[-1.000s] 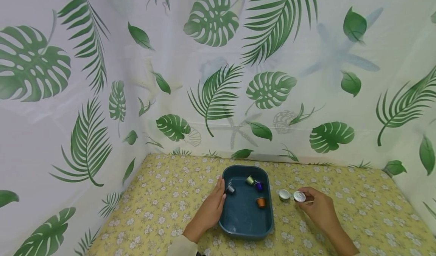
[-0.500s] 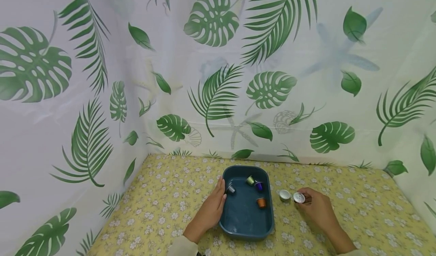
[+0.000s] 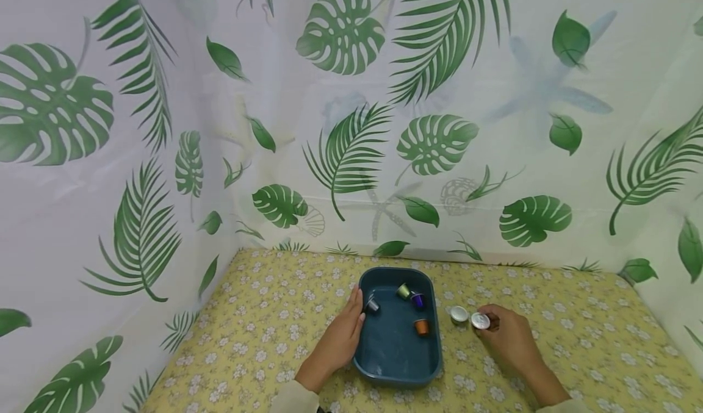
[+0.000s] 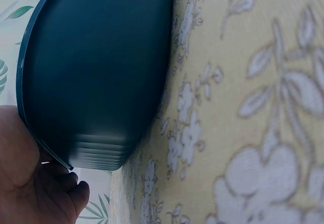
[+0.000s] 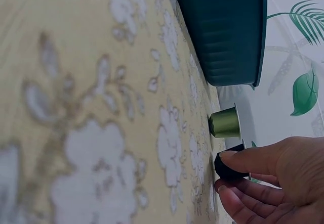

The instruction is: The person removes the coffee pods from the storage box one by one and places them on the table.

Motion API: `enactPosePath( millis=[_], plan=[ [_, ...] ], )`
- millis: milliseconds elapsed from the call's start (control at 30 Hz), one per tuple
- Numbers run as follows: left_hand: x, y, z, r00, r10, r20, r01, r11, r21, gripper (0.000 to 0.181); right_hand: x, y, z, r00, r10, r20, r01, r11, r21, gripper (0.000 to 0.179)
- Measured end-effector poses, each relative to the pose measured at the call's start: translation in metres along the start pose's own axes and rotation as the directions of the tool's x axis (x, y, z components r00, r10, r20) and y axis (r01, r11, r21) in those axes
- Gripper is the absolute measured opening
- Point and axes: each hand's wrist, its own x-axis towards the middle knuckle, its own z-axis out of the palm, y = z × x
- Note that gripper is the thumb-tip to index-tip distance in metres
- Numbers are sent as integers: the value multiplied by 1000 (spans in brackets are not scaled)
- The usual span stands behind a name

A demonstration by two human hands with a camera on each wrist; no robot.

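My right hand (image 3: 511,337) pinches a black coffee capsule (image 5: 230,166) between thumb and fingers, low over the cloth, its silver lid facing up. Close beside it a green coffee capsule (image 5: 225,123) stands lid up; its pale lid (image 3: 459,315) shows in the head view. My left hand (image 3: 342,333) grips the left rim of a dark blue plastic tub (image 3: 396,364). Inside the tub lie a grey capsule (image 3: 373,305) near the left wall, a light green capsule (image 3: 403,291) touching a purple capsule (image 3: 418,301), and an orange capsule (image 3: 421,327) by the right wall.
Yellow flowered cloth (image 3: 263,315) covers the table under the tub and loose capsules. Behind and at the sides hangs a white curtain (image 3: 357,157) printed with green leaves. The tub stands between the two hands.
My right hand has shifted slightly left and down with the black capsule, which is now closer to the standing green one. The left hand and tub stay in place.
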Motion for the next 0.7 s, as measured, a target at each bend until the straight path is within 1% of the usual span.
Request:
enactPosePath(
  millis=[233, 433, 700],
  plan=[
    [1, 1, -1, 1000, -9, 14, 9, 1000, 1, 56, 0, 0, 2, 1000, 0, -11, 0, 1000, -14, 32],
    [2, 2, -2, 1000, -11, 14, 11, 1000, -3, 55, 2, 0, 2, 1000, 8, -12, -9, 1000, -24, 32],
    [2, 2, -3, 1000, -15, 22, 15, 1000, -9, 55, 2, 1, 5, 999, 7, -41, -9, 999, -36, 33]
  ],
)
